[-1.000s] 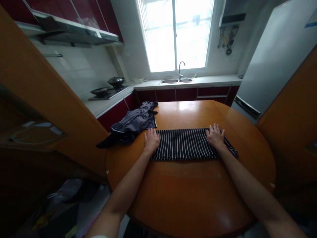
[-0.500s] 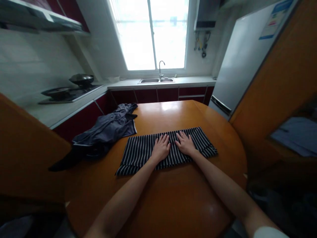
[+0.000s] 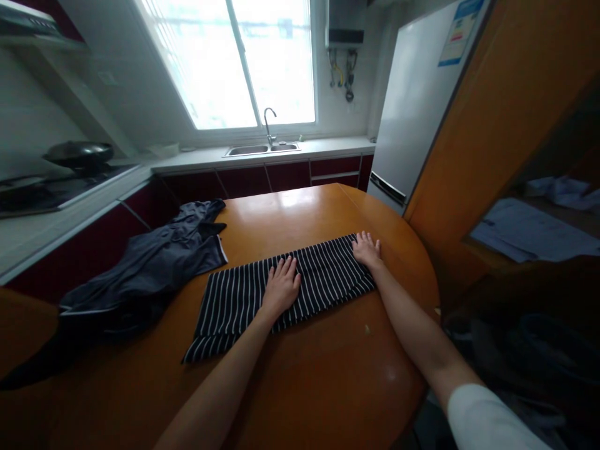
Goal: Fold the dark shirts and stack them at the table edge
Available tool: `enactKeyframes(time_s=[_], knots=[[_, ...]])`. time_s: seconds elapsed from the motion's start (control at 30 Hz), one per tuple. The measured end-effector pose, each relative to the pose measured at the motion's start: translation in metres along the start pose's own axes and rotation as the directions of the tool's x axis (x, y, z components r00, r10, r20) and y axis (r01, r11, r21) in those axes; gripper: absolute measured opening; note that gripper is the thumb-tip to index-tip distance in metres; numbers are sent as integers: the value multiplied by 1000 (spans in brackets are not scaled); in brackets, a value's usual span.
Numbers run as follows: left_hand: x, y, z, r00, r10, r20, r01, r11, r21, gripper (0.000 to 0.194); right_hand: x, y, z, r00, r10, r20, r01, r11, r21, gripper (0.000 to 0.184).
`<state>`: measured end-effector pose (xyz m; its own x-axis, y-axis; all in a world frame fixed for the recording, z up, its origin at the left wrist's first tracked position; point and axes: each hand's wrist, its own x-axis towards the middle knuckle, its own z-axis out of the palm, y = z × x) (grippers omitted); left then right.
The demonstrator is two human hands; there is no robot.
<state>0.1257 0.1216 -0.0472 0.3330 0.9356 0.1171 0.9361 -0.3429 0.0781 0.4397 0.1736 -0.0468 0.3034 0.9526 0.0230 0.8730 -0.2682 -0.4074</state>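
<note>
At the far left, part of a hood (image 3: 29, 26) shows above a stove (image 3: 89, 185), on which a lidded pan (image 3: 80, 153) stands; dark red cabinets (image 3: 194, 187) run below the white counter (image 3: 201, 159); nearer, along the left side of the round wooden table (image 3: 304, 387), lies a crumpled heap of dark grey clothes (image 3: 145, 259), with pale trim along some edges and a black part trailing toward the lower left; behind, a bright window (image 3: 201, 56) rises over a double sink (image 3: 248, 150) with a curved tap (image 3: 269, 125); in the middle of the table the black-and-white striped cloth (image 3: 323, 275) lies folded into a long band, set at a slant, its left end nearer the person and its near left corner drawn out to a point, just beside the clothes but apart from them; the left hand (image 3: 282, 287) rests palm down near the cloth's middle, fingers stretched out and a little spread, its forearm crossing the near edge; the right hand (image 3: 367, 250) lies flat over the far right corner, fingers spread at the cloth's edge; farther right stand a wall heater (image 3: 345, 25) with hanging pipes and a pale fridge (image 3: 412, 100) bearing a label (image 3: 460, 34); a white sleeve (image 3: 487, 415) covers the right upper arm; at the far right, papers (image 3: 520, 228) lie on a shelf.
</note>
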Motion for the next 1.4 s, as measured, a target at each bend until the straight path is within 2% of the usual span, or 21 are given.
enactKeyframes(time_s=[0.17,0.27,0.4,0.53,0.73,0.8,0.93,1.03,1.1,1.27,1.4], knots=[[1,1,-1,1000,-4,10,4,1000,-3,60,6,28,-29,989,103,-110,-96,993,63,52],[2,0,0,1000,0,0,0,1000,-5,60,5,37,-42,985,134,-114,-123,988,97,45],[1,1,1,1000,-3,-12,3,1000,0,60,-2,36,-43,993,114,-18,-110,982,152,27],[0,3,-1,1000,-13,-3,13,1000,-10,60,-7,29,-40,990,113,79,-127,968,214,18],[-2,5,-6,1000,-20,9,21,999,-36,59,-12,19,-47,967,122,222,-191,928,320,18],[-2,6,-7,1000,-23,13,23,999,-43,59,-17,17,-51,951,101,292,-211,902,377,18],[-3,7,-9,1000,-22,9,23,999,-48,59,-26,16,-63,906,26,423,-251,836,488,5],[-4,8,-9,1000,-17,0,17,999,-50,59,-28,18,-72,849,-75,522,-326,703,632,8],[-5,8,-9,1000,-14,-1,14,999,-47,59,-27,20,-75,835,-115,539,-368,612,701,13],[-5,8,-9,1000,-23,4,23,999,-46,60,-28,17,-82,869,-101,485,-366,528,766,22],[-7,18,-9,999,-35,16,36,998,-49,60,-33,12,-93,908,-115,404,-286,535,795,21]])
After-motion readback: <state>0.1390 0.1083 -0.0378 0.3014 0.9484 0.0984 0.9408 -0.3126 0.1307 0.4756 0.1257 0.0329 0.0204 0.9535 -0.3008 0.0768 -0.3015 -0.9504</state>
